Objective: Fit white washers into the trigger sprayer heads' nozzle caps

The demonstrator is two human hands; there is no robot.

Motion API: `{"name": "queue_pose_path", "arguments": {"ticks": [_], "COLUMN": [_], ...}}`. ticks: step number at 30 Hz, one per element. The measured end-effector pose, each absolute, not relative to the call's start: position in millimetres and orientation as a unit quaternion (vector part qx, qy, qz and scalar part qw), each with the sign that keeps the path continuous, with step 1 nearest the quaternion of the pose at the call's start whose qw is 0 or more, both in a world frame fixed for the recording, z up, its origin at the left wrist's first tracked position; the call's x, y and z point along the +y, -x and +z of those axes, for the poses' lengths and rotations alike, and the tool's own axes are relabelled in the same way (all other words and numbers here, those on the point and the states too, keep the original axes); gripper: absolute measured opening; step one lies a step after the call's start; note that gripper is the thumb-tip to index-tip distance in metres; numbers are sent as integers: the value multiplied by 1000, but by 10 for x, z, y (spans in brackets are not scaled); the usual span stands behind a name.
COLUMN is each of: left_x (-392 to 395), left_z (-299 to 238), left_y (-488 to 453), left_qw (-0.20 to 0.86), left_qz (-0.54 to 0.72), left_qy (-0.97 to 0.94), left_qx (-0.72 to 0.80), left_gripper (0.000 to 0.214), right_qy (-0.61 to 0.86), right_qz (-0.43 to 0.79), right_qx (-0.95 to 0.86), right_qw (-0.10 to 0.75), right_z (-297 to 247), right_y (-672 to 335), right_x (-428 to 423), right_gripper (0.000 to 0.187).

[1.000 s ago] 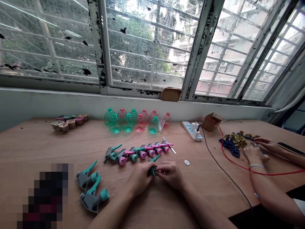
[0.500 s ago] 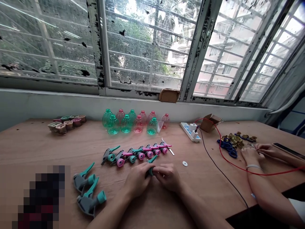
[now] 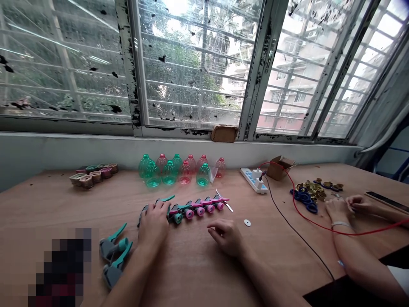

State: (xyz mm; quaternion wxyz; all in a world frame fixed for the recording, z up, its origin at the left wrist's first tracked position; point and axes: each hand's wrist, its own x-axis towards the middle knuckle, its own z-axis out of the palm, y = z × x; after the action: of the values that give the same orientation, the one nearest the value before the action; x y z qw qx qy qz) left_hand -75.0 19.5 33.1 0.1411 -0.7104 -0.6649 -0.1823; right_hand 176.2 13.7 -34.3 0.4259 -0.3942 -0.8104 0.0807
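Two hands fill my view at the near edge of the plywood desk (image 3: 47,200). The left hand (image 3: 153,224) lies palm down on the left end of a row of trigger sprayer heads (image 3: 194,209), its fingers spread over the first heads; I cannot tell whether it is gripping one or only resting there. The right hand (image 3: 226,237) is empty and loosely open, fingers lightly curled, just in front of the row and not touching it. The row runs across the middle of the desk, with teal and pink nozzles facing me. Two grey sprayer heads with teal triggers (image 3: 111,251) lie to the left of my left hand, beside a pixelated patch (image 3: 60,264). A small white washer (image 3: 247,222) sits right of my right hand, and a slim metal tool (image 3: 226,206) lies at the row's far end. Behind them stand clear teal and pink plastic bottles (image 3: 169,170), with small moulded cups (image 3: 92,175) further left. On the right are a power strip (image 3: 254,180) and a cardboard box (image 3: 278,167). A co-worker's hands (image 3: 347,207) work close to a heap of blue and gold rings (image 3: 308,192).
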Motion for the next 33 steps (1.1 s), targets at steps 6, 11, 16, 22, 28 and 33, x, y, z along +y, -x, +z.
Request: {"name": "queue_pose_path", "arguments": {"ticks": [6, 11, 16, 22, 28, 33], "left_x": [169, 158, 242, 328, 337, 339], "left_z": [333, 424, 403, 382, 389, 418], "left_y": [743, 827, 1094, 1299, 1311, 1343], "left_qw": [150, 123, 100, 15, -20, 5], "left_qz": [-179, -178, -185, -173, -172, -207], "left_qy": [694, 630, 581, 548, 551, 544], "left_qx": [-681, -746, -786, -818, -816, -813], "left_gripper": [43, 38, 43, 47, 42, 38], "right_qy": [541, 714, 756, 742, 782, 758], "right_qz": [14, -7, 2, 39, 44, 129], "right_qx": [-748, -640, -601, -621, -577, -588], "right_qw": [385, 283, 261, 251, 233, 251], "right_z": [-279, -365, -454, -495, -442, -421], "right_y": [-2009, -2269, -2320, -2329, -2641, -2865], "right_x": [257, 389, 460, 488, 472, 469], "right_gripper": [19, 29, 53, 49, 37, 23]}}
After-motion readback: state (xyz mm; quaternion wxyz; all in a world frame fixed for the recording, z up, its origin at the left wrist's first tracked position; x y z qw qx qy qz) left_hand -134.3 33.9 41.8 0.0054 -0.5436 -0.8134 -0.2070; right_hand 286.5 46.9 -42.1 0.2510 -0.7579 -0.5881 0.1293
